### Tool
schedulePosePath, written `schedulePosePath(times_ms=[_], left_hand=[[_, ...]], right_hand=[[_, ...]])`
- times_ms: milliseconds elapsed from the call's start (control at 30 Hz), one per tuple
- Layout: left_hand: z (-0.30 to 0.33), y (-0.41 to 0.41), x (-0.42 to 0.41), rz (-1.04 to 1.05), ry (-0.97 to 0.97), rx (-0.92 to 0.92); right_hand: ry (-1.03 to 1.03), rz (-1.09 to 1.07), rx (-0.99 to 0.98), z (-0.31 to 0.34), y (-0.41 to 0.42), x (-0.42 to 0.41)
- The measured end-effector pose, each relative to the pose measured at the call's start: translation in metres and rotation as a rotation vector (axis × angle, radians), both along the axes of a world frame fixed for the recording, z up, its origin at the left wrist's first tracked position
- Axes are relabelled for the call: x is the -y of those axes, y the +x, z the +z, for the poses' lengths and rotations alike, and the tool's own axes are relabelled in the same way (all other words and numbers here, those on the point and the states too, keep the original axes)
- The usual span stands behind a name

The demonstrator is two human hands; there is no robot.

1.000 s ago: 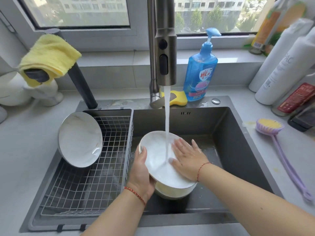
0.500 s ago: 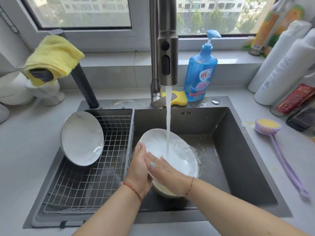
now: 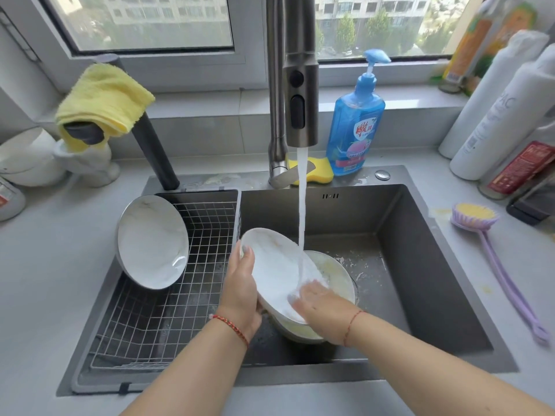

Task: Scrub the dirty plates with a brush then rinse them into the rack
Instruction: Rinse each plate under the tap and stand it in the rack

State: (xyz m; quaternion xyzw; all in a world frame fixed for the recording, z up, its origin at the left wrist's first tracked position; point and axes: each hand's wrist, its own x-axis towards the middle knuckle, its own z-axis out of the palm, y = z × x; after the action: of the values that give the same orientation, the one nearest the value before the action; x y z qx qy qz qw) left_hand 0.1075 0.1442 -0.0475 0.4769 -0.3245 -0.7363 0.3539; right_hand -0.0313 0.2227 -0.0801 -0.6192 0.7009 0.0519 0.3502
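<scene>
Now Rinsing: A Wet Plate Held at the Rim

Right now the left hand (image 3: pixel 241 291) grips the white plate (image 3: pixel 277 265) by its left edge, thumb on the face and fingers curled behind, tilting it over the sink (image 3: pixel 420 265) under the running stream from the faucet (image 3: pixel 300 94). The right hand (image 3: pixel 321 307) lies on the plate's lower face where the water lands; froth and blur hide its fingers, so I cannot tell whether they are flat or bent. The two hands are close together, both on this plate. Beneath it sits another dish (image 3: pixel 336 274) with yellowish residue, apparently unwashed. One clean plate (image 3: pixel 153 241) already leans in the wire rack (image 3: pixel 168 319) to the left.

By its look the plate is glazed ceramic: stiff, moderately heavy, breakable, and slick while wet. Holding it at the rim with thumb opposed to fingers seems the safest purchase; a flat palm alone would probably slide. The short carry to the rack is where a slip against the metal sink wall would be likeliest.

The purple brush (image 3: pixel 480 217) lies on the counter to the right, untouched. The blue soap bottle (image 3: pixel 356 127) carries a red-and-white label in Chinese characters I cannot read reliably. A white bottle (image 3: pixel 495 115) at right shows letters resembling "AC", partly cut off.
</scene>
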Motion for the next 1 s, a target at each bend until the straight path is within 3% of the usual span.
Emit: schedulePosePath(times_ms=[100,167,233,300,467,667,833,1000], left_hand=[[0.004,0.007,0.011,0.001,-0.062,0.084],[0.01,0.01,0.017,-0.014,-0.077,0.129],[0.019,0.011,0.021,-0.048,-0.102,0.167],[0.033,0.013,0.022,-0.086,-0.138,0.212],[0.068,0.025,0.014,-0.148,-0.111,0.204],[0.071,0.055,0.015,-0.095,-0.096,-0.1],[0.081,0.079,0.029,0.004,-0.154,-0.263],[0.08,0.111,0.045,0.115,-0.154,-0.264]], right_hand=[[-0.158,0.016,0.157,0.02,0.029,-0.019],[-0.426,-0.031,0.224,0.023,0.045,-0.02],[-0.66,-0.089,0.168,0.02,0.057,-0.016],[-0.755,-0.114,0.152,0.02,0.067,-0.012],[-0.824,-0.284,0.217,0.043,0.077,-0.005],[-0.982,-0.405,0.299,0.065,0.091,0.009],[-1.002,-0.484,0.484,0.092,0.108,0.03],[-0.906,-0.511,0.616,0.099,0.135,0.059]])
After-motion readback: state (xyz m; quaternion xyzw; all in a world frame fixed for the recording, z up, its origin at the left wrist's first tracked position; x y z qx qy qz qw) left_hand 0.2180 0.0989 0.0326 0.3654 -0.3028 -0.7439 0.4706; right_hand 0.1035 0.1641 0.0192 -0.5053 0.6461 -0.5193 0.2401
